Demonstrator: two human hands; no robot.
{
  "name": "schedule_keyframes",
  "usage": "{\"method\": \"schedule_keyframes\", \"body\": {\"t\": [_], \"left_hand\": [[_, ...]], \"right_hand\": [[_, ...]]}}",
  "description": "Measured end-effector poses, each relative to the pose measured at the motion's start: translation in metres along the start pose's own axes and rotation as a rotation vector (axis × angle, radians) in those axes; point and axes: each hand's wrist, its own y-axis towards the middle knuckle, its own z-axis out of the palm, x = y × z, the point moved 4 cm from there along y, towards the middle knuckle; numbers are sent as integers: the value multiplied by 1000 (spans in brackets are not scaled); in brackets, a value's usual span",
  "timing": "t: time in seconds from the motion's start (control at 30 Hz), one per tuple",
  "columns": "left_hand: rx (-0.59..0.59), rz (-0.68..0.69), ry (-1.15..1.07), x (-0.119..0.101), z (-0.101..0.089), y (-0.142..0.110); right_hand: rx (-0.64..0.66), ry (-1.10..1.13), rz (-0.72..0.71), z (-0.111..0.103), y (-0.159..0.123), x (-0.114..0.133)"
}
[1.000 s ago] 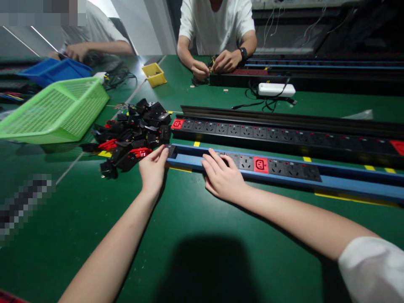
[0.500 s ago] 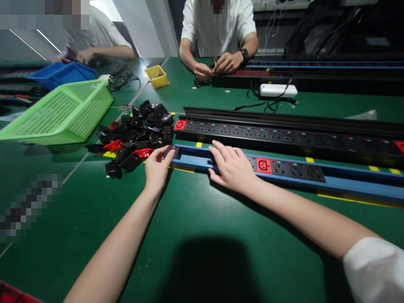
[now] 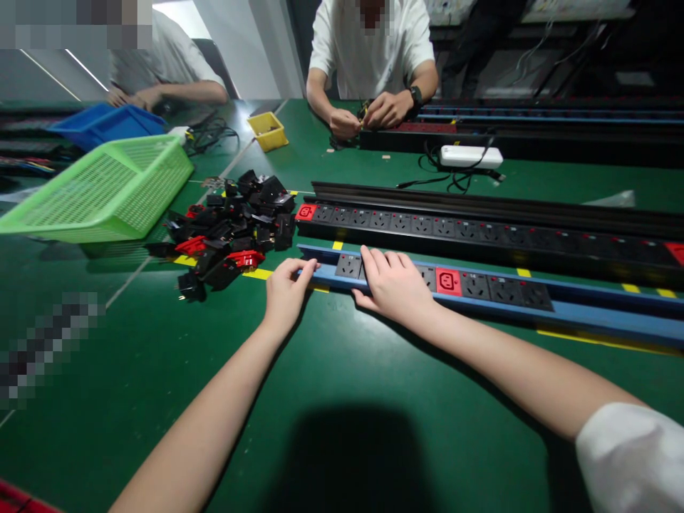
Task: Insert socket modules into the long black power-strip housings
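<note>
A long blue channel (image 3: pixel 598 317) lies across the green table, with black socket modules (image 3: pixel 475 286) and one red socket module (image 3: pixel 447 282) seated in it. My right hand (image 3: pixel 398 288) lies over the channel, fingers across the sockets and thumb at the near edge, gripping it. Left of those fingers sits a black socket module (image 3: pixel 349 266) inside the channel. My left hand (image 3: pixel 288 291) is at the channel's left end, thumb and forefinger pinched together over it. Whatever may be between those fingertips is hidden. A pile of loose black and red socket modules (image 3: pixel 229 221) lies beyond my left hand.
Behind the channel runs a filled black socket strip (image 3: pixel 470 235). A green basket (image 3: pixel 117 192), blue bin (image 3: pixel 107 125) and yellow box (image 3: pixel 267 132) stand at left. A white power strip (image 3: pixel 470 155) lies farther back. Across the table, a co-worker's hands (image 3: pixel 368 117) handle small parts.
The black module that was under my left fingertips at the channel's end is now farther right, near my right fingers. My left hand has shifted right; my right hand has barely moved.
</note>
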Motion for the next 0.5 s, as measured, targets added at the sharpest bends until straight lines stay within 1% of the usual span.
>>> {"method": "schedule_keyframes", "body": {"t": [0.1,0.17,0.23,0.3,0.37,0.43,0.5], "left_hand": [[-52,160,232,-18,1,-8],[-67,237,350,-26,2,-13],[-1,346,421,-31,6,-17],[113,473,482,-34,13,-20],[205,565,543,-34,19,-23],[250,593,605,-32,23,-24],[256,584,647,-30,24,-23]], "right_hand": [[6,0,0,0,0,0],[17,0,0,0,0,0],[30,-2,-2,-1,0,0],[44,-3,-1,-1,0,0],[55,-3,3,-1,1,0],[60,-5,10,-1,1,0],[61,-10,5,0,1,0]]}}
